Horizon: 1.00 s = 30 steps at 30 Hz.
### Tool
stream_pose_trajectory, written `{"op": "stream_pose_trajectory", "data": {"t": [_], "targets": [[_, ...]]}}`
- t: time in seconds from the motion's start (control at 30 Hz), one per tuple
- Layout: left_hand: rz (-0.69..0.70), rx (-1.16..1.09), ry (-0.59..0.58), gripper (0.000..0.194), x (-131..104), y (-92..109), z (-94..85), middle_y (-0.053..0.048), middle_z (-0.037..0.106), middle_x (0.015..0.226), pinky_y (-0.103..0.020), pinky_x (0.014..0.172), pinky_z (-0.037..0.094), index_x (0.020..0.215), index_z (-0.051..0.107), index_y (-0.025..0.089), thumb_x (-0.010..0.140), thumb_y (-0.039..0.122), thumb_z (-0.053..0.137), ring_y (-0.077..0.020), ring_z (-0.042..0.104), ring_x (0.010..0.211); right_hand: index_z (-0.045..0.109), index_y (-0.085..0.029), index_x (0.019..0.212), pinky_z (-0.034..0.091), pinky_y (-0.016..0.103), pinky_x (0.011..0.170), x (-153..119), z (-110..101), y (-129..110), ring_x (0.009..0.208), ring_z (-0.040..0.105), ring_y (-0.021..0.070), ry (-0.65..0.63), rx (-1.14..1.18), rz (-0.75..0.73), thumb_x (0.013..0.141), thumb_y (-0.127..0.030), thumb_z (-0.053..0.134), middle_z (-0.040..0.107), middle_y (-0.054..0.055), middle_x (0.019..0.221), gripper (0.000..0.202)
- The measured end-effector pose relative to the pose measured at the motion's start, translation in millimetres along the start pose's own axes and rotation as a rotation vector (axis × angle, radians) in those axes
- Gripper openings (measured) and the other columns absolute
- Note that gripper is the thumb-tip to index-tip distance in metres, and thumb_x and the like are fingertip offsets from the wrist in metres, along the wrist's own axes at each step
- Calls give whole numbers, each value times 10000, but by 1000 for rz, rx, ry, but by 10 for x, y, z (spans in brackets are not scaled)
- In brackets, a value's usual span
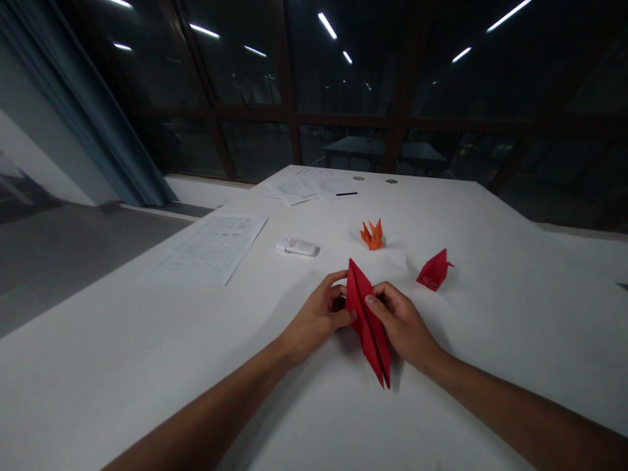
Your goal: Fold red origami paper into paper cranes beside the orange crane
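Note:
A long, diamond-shaped piece of folded red origami paper (367, 317) is held between my two hands, a little above the white table. Its single point aims away from me, and two narrow points with a slit between them face me. My left hand (328, 310) grips its left edge, thumb on the front and fingers partly hidden behind. On the right edge, my right hand (397, 317) pinches the paper with the thumb on its face. Beyond my hands stand a small orange origami figure (373, 235) and, to the right, a red origami crane (434, 271).
A white correction-fluid-like bottle (297, 246) lies left of the orange figure. Printed sheets (210, 248) rest at the table's left edge, with more papers (304, 185) and a dark pen (347, 193) at the back. Dark windows and a blue curtain (93, 98) stand behind the table (490, 340).

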<state>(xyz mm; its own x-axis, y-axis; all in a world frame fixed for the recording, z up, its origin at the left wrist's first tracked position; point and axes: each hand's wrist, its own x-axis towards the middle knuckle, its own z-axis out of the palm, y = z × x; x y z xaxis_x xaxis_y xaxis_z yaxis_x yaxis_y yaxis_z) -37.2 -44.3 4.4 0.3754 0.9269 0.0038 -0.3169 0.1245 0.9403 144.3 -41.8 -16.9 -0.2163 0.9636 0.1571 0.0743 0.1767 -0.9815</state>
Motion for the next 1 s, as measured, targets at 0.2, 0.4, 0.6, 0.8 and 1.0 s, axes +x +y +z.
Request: {"op": "stream_pose_trajectory", "data": {"t": [0.2, 0.4, 0.6, 0.8, 1.0], "targets": [[44, 95, -2, 595, -12, 27, 19, -76, 685, 1048, -316, 824, 492, 1280, 571, 206, 727, 128, 775, -191, 632, 889, 572, -218, 855, 427, 278, 678, -10, 3, -1, 716, 502, 160, -34, -12, -25, 938, -483, 590, 559, -17, 781, 278], [67, 244, -56, 420, -35, 72, 65, -67, 668, 1057, -318, 849, 482, 1172, 627, 182, 767, 83, 677, -194, 606, 925, 493, -217, 718, 362, 274, 621, -15, -1, -39, 649, 410, 145, -73, -39, -10, 959, -475, 550, 435, -39, 670, 357], [60, 322, -96, 361, -62, 90, 64, -15, 646, 931, -267, 760, 448, 1125, 676, 193, 779, 93, 640, -167, 564, 835, 550, -204, 722, 380, 286, 637, -9, -8, -37, 659, 448, 149, -101, -28, 16, 922, -342, 560, 507, -25, 690, 244], [44, 252, -77, 378, -53, 89, 40, -19, 652, 947, -268, 784, 451, 1157, 669, 187, 784, 127, 668, -177, 575, 874, 565, -202, 705, 369, 282, 628, 9, -23, -60, 654, 456, 150, -122, 42, 53, 827, -223, 530, 509, -34, 660, 129], [31, 183, 33, 463, -11, 42, -42, -2, 600, 920, -259, 716, 455, 1225, 602, 215, 790, 226, 761, -147, 592, 789, 554, -206, 736, 359, 270, 620, 17, -15, -85, 653, 454, 137, -76, 193, 59, 818, -201, 565, 516, -44, 675, 82]]}}
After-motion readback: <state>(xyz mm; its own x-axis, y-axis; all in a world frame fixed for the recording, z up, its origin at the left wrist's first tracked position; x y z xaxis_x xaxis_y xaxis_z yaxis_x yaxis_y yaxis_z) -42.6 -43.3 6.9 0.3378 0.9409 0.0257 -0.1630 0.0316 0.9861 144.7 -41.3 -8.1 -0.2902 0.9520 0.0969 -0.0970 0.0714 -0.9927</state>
